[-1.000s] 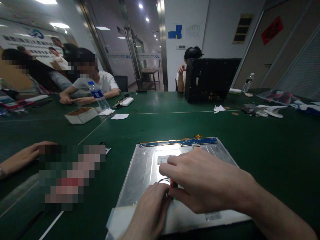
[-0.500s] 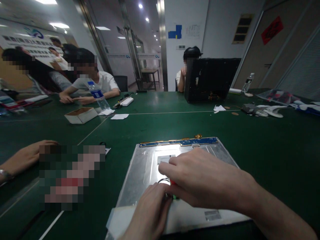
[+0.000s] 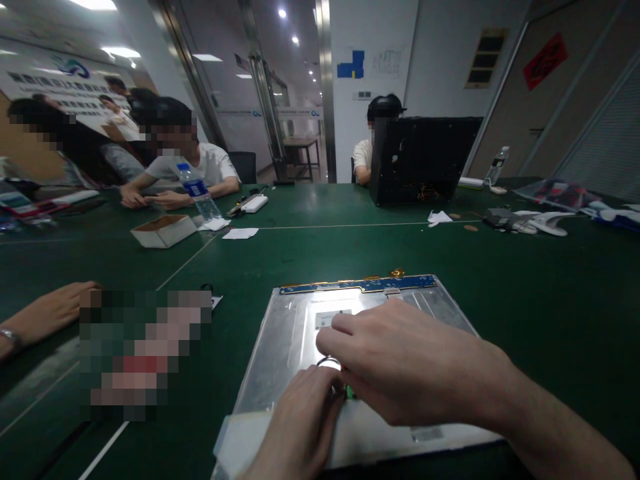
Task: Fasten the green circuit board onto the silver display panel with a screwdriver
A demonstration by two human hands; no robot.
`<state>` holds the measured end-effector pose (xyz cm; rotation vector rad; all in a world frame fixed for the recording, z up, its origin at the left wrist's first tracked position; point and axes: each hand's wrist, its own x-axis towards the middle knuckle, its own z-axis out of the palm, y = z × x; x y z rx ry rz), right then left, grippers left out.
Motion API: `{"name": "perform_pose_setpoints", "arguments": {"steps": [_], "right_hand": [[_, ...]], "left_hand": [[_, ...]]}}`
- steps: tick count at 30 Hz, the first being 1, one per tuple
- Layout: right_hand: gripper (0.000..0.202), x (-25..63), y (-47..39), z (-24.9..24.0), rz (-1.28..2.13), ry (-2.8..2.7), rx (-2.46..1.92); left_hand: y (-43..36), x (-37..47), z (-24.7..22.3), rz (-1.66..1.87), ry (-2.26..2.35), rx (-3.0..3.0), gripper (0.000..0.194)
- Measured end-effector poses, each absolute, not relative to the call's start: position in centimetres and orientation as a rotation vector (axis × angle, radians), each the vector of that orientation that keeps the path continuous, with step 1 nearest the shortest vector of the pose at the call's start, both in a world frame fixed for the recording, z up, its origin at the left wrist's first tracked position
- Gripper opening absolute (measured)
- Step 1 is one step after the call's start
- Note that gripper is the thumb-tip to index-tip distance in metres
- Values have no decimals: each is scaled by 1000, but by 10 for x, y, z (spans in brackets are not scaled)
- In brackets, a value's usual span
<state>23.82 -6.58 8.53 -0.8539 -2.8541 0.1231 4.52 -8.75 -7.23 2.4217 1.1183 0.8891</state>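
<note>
A flat metal-backed display panel (image 3: 280, 333) lies before me, a blue circuit strip (image 3: 325, 287) along its far edge. My right hand (image 3: 390, 360) is closed above the panel's middle, fingers curled round a small red object mostly hidden by them. Low on the panel, my left hand (image 3: 305, 413) is closed, its fingertips pressed together against the right hand. A thin looped cable (image 3: 329, 361) arches beside those fingertips, and a bit of green board (image 3: 349, 393) peeks out under the right hand. What the left fingers pinch is hidden.
A co-worker's hand (image 3: 60, 303) rests at the left by a blurred-out patch. Farther back are a small open box (image 3: 165, 232), a water bottle (image 3: 197, 193), white paper (image 3: 240, 233) and a black case (image 3: 425, 160). Two people sit across the green table (image 3: 310, 253).
My right hand has turned slightly, and less of the red object shows between the hands. The co-worker's hand at the left has drawn back a little leftward.
</note>
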Motion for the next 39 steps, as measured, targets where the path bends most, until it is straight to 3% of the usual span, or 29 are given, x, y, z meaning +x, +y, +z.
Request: {"name": "perform_pose_setpoints", "arguments": {"steps": [39], "right_hand": [[12,237,-67,85,113,-2857,-829]], "left_hand": [[-86,48,-70,972,1112,2501,10]]}}
